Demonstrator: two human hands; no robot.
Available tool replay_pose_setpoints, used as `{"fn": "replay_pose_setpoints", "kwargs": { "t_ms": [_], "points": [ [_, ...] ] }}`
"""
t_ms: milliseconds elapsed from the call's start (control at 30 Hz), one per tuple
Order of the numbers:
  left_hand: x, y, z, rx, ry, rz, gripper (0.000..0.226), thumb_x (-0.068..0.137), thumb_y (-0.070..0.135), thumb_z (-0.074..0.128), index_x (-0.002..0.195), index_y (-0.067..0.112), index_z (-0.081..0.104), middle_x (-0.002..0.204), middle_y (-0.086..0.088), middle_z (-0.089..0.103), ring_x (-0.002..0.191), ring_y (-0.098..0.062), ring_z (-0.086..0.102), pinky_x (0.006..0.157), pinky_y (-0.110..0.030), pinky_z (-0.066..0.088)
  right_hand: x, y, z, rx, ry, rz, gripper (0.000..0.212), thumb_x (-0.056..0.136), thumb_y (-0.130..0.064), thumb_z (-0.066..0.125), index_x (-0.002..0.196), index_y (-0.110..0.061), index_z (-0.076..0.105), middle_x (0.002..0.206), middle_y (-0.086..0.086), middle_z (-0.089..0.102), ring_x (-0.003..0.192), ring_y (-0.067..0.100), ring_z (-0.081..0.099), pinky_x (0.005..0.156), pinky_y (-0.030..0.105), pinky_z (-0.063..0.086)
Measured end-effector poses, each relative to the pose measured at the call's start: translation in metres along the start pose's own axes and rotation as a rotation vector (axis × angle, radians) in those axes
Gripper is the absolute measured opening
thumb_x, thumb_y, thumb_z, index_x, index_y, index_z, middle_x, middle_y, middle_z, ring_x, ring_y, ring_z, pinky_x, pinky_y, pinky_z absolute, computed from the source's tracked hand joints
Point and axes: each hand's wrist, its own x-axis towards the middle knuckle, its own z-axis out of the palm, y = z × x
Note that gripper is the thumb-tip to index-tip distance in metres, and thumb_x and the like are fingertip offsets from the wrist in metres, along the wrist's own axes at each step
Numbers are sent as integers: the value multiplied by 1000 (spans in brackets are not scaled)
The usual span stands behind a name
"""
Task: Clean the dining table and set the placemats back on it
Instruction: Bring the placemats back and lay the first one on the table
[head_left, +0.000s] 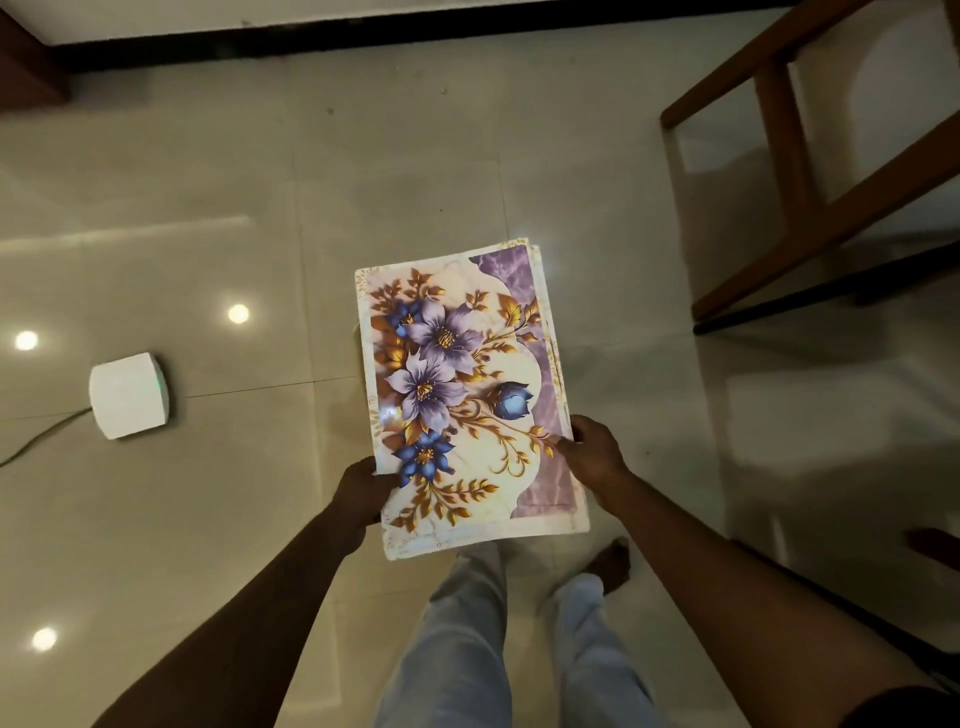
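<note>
I held the stack of floral placemats (462, 395) above the floor (208, 234), my left hand (358, 493) and right hand (592, 457) gripping its near edges.

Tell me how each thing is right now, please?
Stack of floral placemats: held level above the floor, printed side up.
Left hand: grips the stack's left edge.
Right hand: grips the stack's right edge.
White box: lying on the floor, cable attached.
Wooden chair: standing on the floor.

arms reach forward, left hand (363, 493) and right hand (593, 457) gripping placemats (467, 332).
</note>
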Motion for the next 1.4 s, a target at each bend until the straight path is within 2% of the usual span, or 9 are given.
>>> {"fn": "replay_pose_setpoints", "kwargs": {
  "t_ms": [100,200,267,367,600,800,1033,1233,1400],
  "points": [
    [-34,12,2,-42,-14,107,20,80,16,83,97,22,76,95,-12,81,79,-28,76,74,-40,61,-25,-9,-4,30,15,-80,30,98,-28,71,124,-13,70,118,6,75,97,24,73,87,38,61],
    [-70,23,9,-49,-19,210,22,67,25,76,89,28,78,95,-13,81,81,-32,76,83,-51,61,-54,-13,-12,48,73,-148,24,99,-23,69,120,-13,74,115,7,77,96,25,75,87,41,62],
    [-89,29,13,-34,-9,274,15,77,20,76,88,29,77,91,-10,81,84,-33,77,88,-57,60,-72,-13,-22,76,126,-160,22,99,-22,68,117,-14,76,111,6,78,94,24,75,86,42,62],
    [-124,42,26,-1,-24,355,19,94,8,70,94,27,76,94,-10,82,91,-37,77,90,-60,59,-102,-8,-49,155,209,-193,21,98,-26,70,115,-16,77,106,1,79,90,18,75,83,43,64],
    [-217,88,75,104,-141,540,23,82,18,71,89,36,83,95,-7,82,88,-33,78,84,-51,61,-180,16,-138,376,312,-269,25,100,-30,68,123,-20,74,111,-8,78,93,11,77,86,43,64],
    [-288,115,151,197,-261,670,29,82,10,71,108,20,77,96,-13,81,83,-33,79,69,-42,61,-252,53,-223,548,506,-377,25,99,-14,68,108,-36,76,103,-9,80,93,11,77,83,38,63],
    [-355,128,273,381,-404,767,30,97,-7,57,106,13,77,93,-16,81,77,-32,79,61,-39,63,-311,126,-323,732,641,-349,22,101,-18,66,101,-39,73,98,-9,81,89,16,78,80,47,65],
    [-396,129,388,516,-523,829,29,99,-5,56,113,11,75,96,-21,80,86,-41,77,82,-62,59,-350,198,-397,862,763,-352,16,98,-19,68,108,-30,74,101,-7,80,91,17,78,75,39,66],
    [-426,129,475,629,-597,858,30,101,-4,53,110,15,75,95,-18,81,88,-39,78,85,-63,60,-369,249,-443,910,883,-335,14,95,-25,71,108,-30,73,102,-9,80,93,16,78,78,40,66]
  ]
}}
